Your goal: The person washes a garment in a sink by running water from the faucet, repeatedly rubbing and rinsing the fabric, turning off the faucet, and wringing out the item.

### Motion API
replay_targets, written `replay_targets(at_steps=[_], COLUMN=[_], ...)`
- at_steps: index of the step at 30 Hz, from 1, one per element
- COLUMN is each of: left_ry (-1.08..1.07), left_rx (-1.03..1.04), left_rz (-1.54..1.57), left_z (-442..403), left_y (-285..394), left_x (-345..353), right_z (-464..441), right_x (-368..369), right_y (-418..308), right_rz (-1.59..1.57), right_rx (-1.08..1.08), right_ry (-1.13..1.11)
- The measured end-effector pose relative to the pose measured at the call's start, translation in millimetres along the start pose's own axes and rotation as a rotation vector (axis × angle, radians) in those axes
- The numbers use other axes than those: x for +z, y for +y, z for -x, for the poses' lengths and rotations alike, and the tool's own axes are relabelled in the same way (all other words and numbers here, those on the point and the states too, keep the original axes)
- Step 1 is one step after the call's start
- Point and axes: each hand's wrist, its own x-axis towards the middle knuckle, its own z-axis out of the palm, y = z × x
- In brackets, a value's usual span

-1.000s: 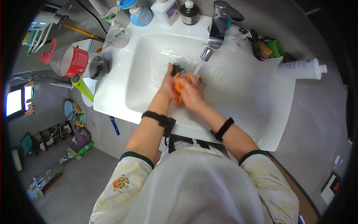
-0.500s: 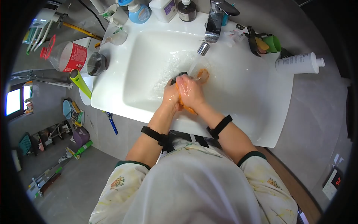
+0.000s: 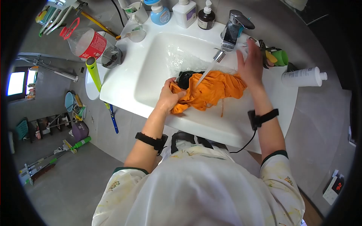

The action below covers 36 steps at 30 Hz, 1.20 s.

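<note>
Through my head view, the left hand (image 3: 169, 97) has its grip pinched on the left edge of the orange cloth (image 3: 217, 88), which lies spread in the sink (image 3: 148, 75) beneath the running faucet (image 3: 229, 37). My right hand (image 3: 252, 68) stands wide, fingers apart, near the cloth's right end.

This looks like a home washroom. A white sink (image 3: 148, 77) with a tap (image 3: 230, 34) fills the middle, pump bottles (image 3: 206, 17) line its top edge, and cleaning tools (image 3: 82, 142) show at lower left.
</note>
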Motion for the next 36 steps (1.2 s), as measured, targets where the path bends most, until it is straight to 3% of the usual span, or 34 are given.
replay_targets(at_steps=[4, 7, 9, 11, 13, 18, 20, 23, 25, 27, 29, 32, 33, 35, 36], left_ry=[-0.072, -0.067, -0.043, -0.116, -0.136, -0.133, -0.133, -0.236, -0.409, -0.316, -0.093, 0.034, 0.026, 0.104, 0.059], left_rx=[0.034, 0.096, 0.112, 0.103, 0.131, 0.215, 0.264, 0.353, 0.403, 0.581, 0.831, 0.755, 0.759, 0.506, 0.666], left_rz=[0.129, 0.129, 0.131, 0.217, 0.251, 0.295, 0.282, 0.348, 0.464, 0.315, 0.125, -0.052, -0.052, -0.304, -0.252], left_z=[18, 23, 29, 30, 35, 45, 48, 65, 78, 82, 71, 54, 53, 55, 32], left_y=[25, 31, 28, 35, 43, 61, 69, 96, 118, 138, 149, 151, 152, 150, 128], left_x=[0, -9, -17, -21, -19, -14, -14, -15, -15, -26, -44, -79, -82, -87, -95], right_z=[-36, -29, -30, -42, -44, -11, 19, 70, 90, 95, 77, 48, 40, 33, 36], right_x=[-5, -17, -37, -32, -19, -14, -10, 8, 28, 41, 4, -51, -68, -95, -95], right_y=[-20, -28, -35, -27, -13, -6, -8, -35, -35, -22, -21, -10, -9, -8, -2], right_rz=[0.044, 0.011, 0.068, 0.014, 0.125, 0.15, -0.134, -0.297, -0.368, -0.804, -0.828, -0.939, -0.935, -0.711, -0.708], right_rx=[-0.024, -0.101, -0.102, -0.07, -0.24, -0.135, -0.005, 0.056, 0.098, 0.361, 0.338, 0.324, 0.326, 0.237, 0.237], right_ry=[0.018, -0.118, 0.204, 0.171, 0.115, 0.001, -0.081, -0.223, -0.312, -0.718, -0.531, -0.276, -0.269, -0.373, -0.372])
